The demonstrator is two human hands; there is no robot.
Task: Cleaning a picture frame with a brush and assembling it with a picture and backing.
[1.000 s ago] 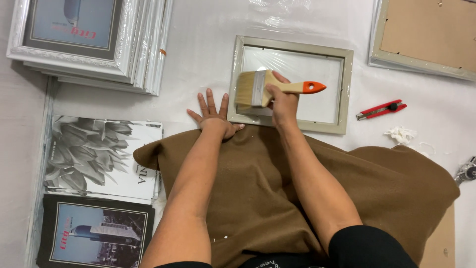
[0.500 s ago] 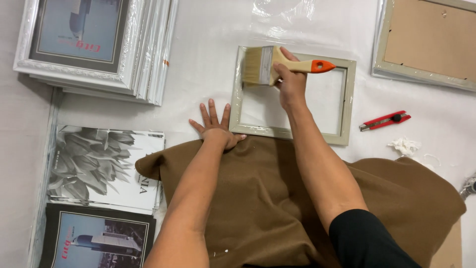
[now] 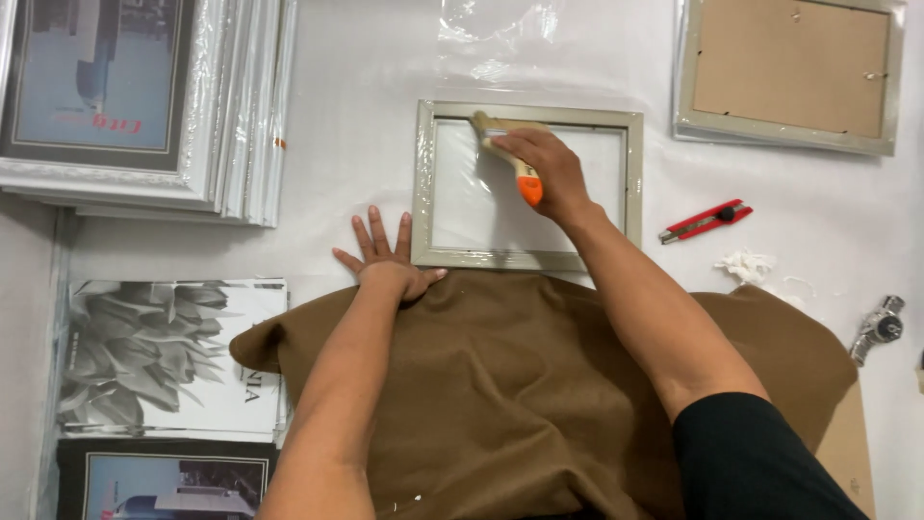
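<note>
Gripping a paintbrush (image 3: 510,154) by its orange handle with the right hand (image 3: 544,169), fingers closed round it, bristles lying against the upper inner edge of a grey-green picture frame (image 3: 423,183). Pressing the left hand (image 3: 385,260) flat and open on the white table (image 3: 356,116), fingers spread, thumb touching the frame's lower left corner. Frame lying face down in the middle of the table, just beyond a brown cloth (image 3: 510,385).

Judging the brushing best done with light, even strokes along the rebate, keeping the left hand steadying the corner so nothing slides.

Counting outward: one brush, one frame in hand, one backed frame (image 3: 789,67) upper right, one stack of framed prints (image 3: 144,106) upper left, two loose prints (image 3: 164,356) lower left, one red utility knife (image 3: 705,221), one wristwatch (image 3: 878,327).
</note>
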